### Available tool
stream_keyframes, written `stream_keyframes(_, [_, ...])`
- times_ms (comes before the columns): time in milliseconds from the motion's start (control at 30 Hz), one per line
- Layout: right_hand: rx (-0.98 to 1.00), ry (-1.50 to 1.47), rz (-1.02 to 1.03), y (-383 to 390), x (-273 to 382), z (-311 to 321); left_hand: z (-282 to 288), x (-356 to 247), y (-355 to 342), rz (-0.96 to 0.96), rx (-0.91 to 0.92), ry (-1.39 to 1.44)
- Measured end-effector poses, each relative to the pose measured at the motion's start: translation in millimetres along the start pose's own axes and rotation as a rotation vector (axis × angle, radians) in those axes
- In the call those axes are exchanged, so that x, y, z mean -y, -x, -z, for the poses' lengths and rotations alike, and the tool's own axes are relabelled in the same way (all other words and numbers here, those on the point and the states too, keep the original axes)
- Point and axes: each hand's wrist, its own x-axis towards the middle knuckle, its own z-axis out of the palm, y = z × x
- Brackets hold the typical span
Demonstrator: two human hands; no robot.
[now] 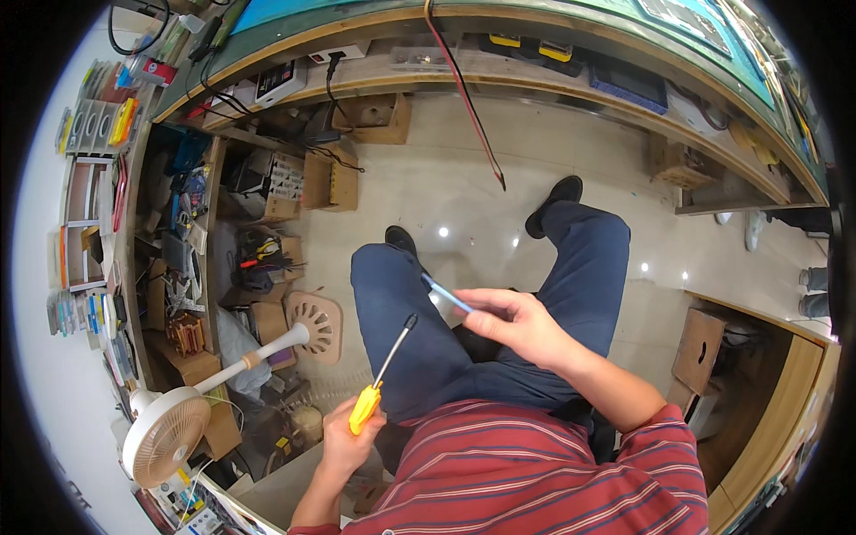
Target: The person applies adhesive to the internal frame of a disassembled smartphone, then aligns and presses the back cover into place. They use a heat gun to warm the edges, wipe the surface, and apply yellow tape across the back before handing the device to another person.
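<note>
My left hand [349, 439] is closed round the yellow handle of a screwdriver [385, 367]. Its metal shaft points up and away over my left thigh and ends in a thick black tip. Between the thumb and fingers of my right hand [526, 328] is a slim light-blue stick, pen-like in shape [448, 295]; its exact kind does not show. The stick slants toward my left knee, and its far end looks dark against the trousers. The two tools are apart, both held above my lap.
A workbench [499, 16] with a lower shelf runs across the front, and a red-and-black cable [465, 94] hangs from it. At the left are a cluttered shelf [217, 192] and a beige standing fan [169, 435]. An open wooden cabinet [762, 401] stands at the right. Another person's legs [807, 218] show far right.
</note>
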Motion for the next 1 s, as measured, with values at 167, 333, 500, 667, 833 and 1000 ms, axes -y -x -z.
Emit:
stream_keyframes(167, [0.145, -0.374, -0.392, -1.4, -12.6, 10.5, -2.2, -15.7, -3.4, 0.049, 0.037, -0.128])
stream_keyframes(333, [0.164, -0.374, -0.406, -0.9, -17.0, 11.6, -1.1, -26.7, -13.7, 0.07, -0.01, -0.174])
stream_keyframes(500, [0.153, -0.334, -0.393, -0.3, -15.9, 11.0, -3.3, -26.5, -16.1, 0.016, 0.012, -0.244])
stream_keyframes(667, [0.133, -0.285, -0.376, -0.9, -13.6, 11.6, -1.0, -31.6, -16.5, 0.051, 0.074, -0.284])
stream_keyframes(833, [0.121, -0.243, -0.356, -3.1, -16.4, 12.6, -2.1, -36.8, -19.9, 0.088, 0.061, -0.262])
stream_keyframes(1000, [0.111, -0.229, -0.352, -2.5, -16.2, 12.5, -3.3, -36.7, -21.3, 0.09, 0.07, -0.275])
